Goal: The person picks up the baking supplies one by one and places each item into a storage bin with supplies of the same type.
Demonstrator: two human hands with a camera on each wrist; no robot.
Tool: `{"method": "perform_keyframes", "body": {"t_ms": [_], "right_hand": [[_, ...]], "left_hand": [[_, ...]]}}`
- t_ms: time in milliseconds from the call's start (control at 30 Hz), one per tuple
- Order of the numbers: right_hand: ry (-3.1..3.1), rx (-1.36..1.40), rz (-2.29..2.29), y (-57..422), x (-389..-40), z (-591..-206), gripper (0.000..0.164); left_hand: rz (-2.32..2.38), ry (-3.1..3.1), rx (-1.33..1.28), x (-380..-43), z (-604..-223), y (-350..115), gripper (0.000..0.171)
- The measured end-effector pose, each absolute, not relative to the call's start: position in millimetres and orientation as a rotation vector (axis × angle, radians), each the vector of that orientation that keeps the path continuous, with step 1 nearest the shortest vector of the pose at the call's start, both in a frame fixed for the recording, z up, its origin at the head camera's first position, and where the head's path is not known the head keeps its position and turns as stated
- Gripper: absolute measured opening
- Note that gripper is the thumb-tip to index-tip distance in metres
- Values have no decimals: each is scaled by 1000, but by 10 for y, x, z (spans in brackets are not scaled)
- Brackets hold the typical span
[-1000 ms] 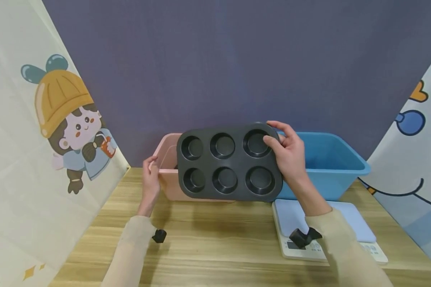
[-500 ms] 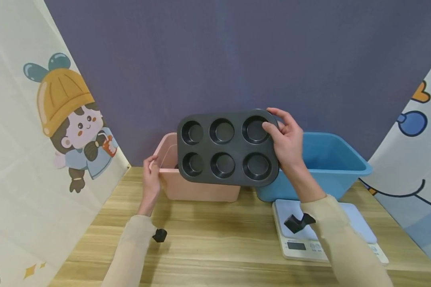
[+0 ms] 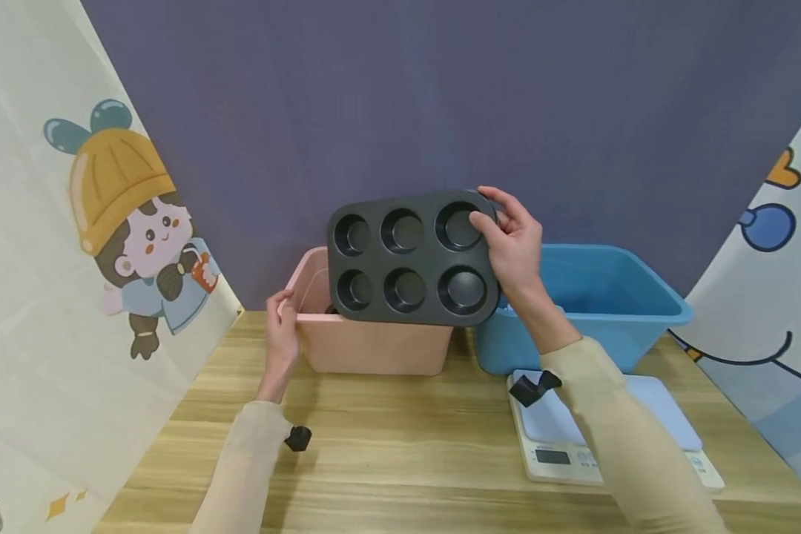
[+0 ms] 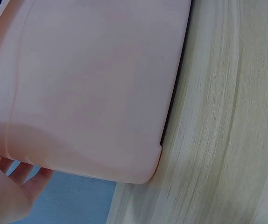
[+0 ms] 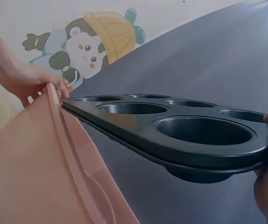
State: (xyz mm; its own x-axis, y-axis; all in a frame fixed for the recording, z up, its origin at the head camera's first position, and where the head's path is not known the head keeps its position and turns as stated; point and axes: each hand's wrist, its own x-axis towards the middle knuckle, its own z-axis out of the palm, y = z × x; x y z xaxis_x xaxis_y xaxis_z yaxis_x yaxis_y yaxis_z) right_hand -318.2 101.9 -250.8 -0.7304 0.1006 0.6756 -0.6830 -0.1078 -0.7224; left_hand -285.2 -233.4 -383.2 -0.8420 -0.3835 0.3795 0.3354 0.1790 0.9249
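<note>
My right hand grips a dark muffin pan by its upper right corner, thumb over a cup and fingers behind. The pan is raised and tilted, its several round cups facing me. It hangs over the pink bin, covering most of that bin's opening. At the bin's left end, my left hand holds the rim, fingers hooked over it. The left wrist view shows the bin's smooth side with fingers under its edge. Something dark shows inside the bin, too little to identify.
Right of the pink bin stands a blue bin. In front of it, a white kitchen scale lies partly under my right forearm. A wooden tabletop supports everything. A dark cloth backdrop hangs behind, with printed sheets at both sides.
My right hand has lifted the muffin pan upward and shifted it slightly left, uncovering more of both bins' fronts. The left hand has stayed on the pink bin's rim.
</note>
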Motion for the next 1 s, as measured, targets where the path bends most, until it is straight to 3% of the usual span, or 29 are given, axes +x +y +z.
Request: {"method": "perform_keyframes", "body": {"t_ms": [333,700,1000], "right_hand": [[-1642,597,1842,840,-3358,-2525,36],[-1694,574,1743,552,-3244,-2422,36],[-1766,577,1673,405,-3401,-2622,37]], "left_hand": [[-1724,-1931,58,-2834,-3827,-2309,38],[-1736,-1930,53,-2835,-3830,-2315,38],[-1741,-1902,50,-3049,-4074,-2409,36]]}}
